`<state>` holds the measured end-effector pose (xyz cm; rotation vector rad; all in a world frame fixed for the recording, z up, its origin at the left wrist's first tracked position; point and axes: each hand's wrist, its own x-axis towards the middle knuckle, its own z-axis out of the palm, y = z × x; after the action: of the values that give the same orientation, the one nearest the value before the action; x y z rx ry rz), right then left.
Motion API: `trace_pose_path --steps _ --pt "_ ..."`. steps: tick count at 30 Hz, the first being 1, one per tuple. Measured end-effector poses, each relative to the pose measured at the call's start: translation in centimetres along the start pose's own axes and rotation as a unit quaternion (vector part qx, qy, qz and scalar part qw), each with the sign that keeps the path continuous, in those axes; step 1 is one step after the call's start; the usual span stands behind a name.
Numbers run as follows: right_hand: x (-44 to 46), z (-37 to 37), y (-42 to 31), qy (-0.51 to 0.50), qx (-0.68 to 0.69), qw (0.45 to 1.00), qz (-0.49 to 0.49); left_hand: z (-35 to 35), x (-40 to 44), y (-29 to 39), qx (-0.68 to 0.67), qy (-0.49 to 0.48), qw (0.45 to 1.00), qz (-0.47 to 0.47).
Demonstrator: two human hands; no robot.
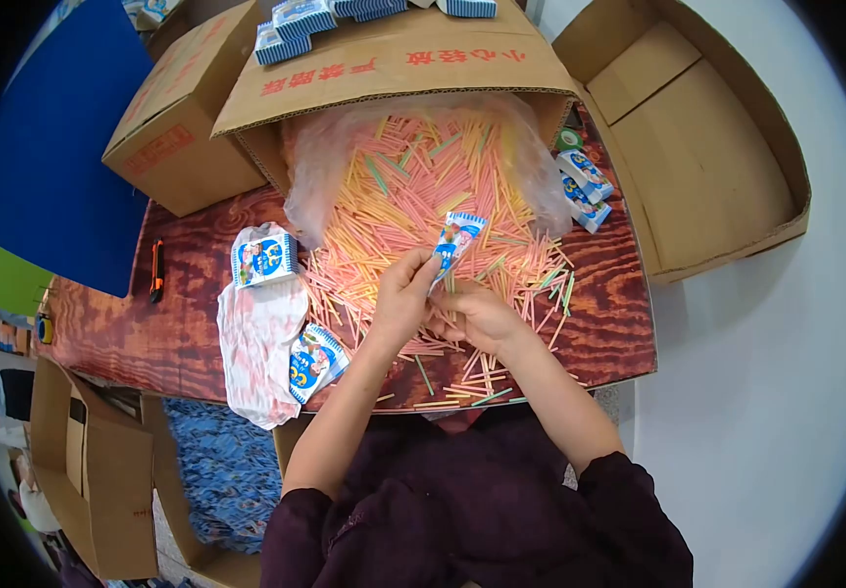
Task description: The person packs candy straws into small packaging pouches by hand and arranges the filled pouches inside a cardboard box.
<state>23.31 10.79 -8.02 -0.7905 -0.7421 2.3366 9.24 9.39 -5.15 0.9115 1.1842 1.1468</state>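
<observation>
My left hand [403, 297] is closed on a small blue-and-white printed packet [458, 240], tilted with its zigzag end pointing up and away. Right by the packet's lower end is my right hand [480, 316], its fingers curled together. What those fingers hold is hidden, though a bit of thin stick shows near them. Under and beyond both hands spreads a big heap of thin pink, yellow and green sticks [423, 186]. It spills from a plastic-lined cardboard box [394, 73] lying on its side.
On the left, a white cloth [258, 343] with pink stains lies near a stack of packets [264, 257] and loose packets [315, 361]. A box cutter [157, 270] rests farther left. Small printed boxes [585, 191] and an open carton [697, 147] are on the right. Blue wrappers [217, 470] fill a lower-left carton.
</observation>
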Motion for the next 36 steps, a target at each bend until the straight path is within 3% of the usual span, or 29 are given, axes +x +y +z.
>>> trace_pose_path --steps 2,4,5,7,9,14,16,17,19,23,25,28,29,31,32,34,35,36 --pt "-0.2 -0.1 -0.4 0.001 -0.025 1.000 -0.006 -1.0 0.3 -0.6 -0.007 0.009 1.000 -0.007" --pt "-0.6 0.2 -0.9 0.004 -0.050 0.999 -0.013 -2.4 0.7 -1.2 0.033 0.014 0.994 0.104" --pt "-0.9 0.4 -1.2 0.020 -0.061 0.998 -0.021 -3.0 0.7 -1.7 0.033 0.013 0.994 0.104" --pt "-1.1 0.1 -1.6 0.036 -0.071 0.996 -0.029 -3.4 -0.1 -1.5 -0.058 0.071 0.987 0.128" --pt "-1.1 -0.9 -1.7 0.041 -0.196 0.979 -0.047 -3.5 -1.1 -0.9 -0.091 0.075 0.986 0.115" --pt "-0.8 -1.4 -2.9 0.034 -0.155 0.983 -0.090 -4.2 -3.1 -1.2 -0.151 0.088 0.982 0.071" --pt "-0.9 -0.6 -3.6 0.080 -0.008 0.994 -0.075 -4.4 -3.3 -1.4 -0.170 0.088 0.979 0.067" --pt "-0.7 -0.7 -3.6 0.080 -0.010 0.994 -0.074 -4.5 -3.5 -1.4 -0.171 0.089 0.979 0.068" --pt "-0.4 -1.0 -3.2 0.065 -0.139 0.967 -0.201 -4.5 -3.8 -1.3 -0.183 0.095 0.976 0.067" --pt "-0.6 0.1 -2.6 0.009 -0.054 0.980 -0.194 -3.4 -4.2 -0.8 -0.234 0.068 0.967 0.067" --pt "-1.1 1.4 -2.1 -0.068 -0.054 0.986 -0.141 -2.6 -4.1 -0.4 -0.101 0.076 0.981 0.150" --pt "-1.7 1.6 0.3 -0.056 -0.085 0.987 -0.122 -1.2 -4.8 2.2 0.156 -0.006 0.944 0.291" --pt "-1.5 1.4 1.0 -0.021 -0.119 0.985 -0.120 -0.7 -4.9 2.4 0.196 -0.025 0.940 0.278" --pt "-1.7 2.5 1.5 0.028 -0.048 0.985 -0.163 0.0 -4.9 2.4 0.304 -0.054 0.903 0.298" --pt "-1.6 1.7 1.6 0.007 -0.053 0.987 -0.148 -0.1 -5.1 2.2 0.305 -0.055 0.903 0.298" --pt "-1.9 1.9 1.0 0.017 -0.099 0.988 -0.116 -0.4 -5.6 1.0 0.176 -0.045 0.966 0.185" --pt "-2.7 2.0 -0.4 -0.024 -0.108 0.993 -0.048 -0.9 -5.6 -0.3 -0.041 -0.001 0.990 0.131" --pt "-3.1 2.5 -0.8 -0.021 -0.106 0.993 -0.049 -1.0 -5.6 -0.4 -0.256 0.042 0.963 0.070"
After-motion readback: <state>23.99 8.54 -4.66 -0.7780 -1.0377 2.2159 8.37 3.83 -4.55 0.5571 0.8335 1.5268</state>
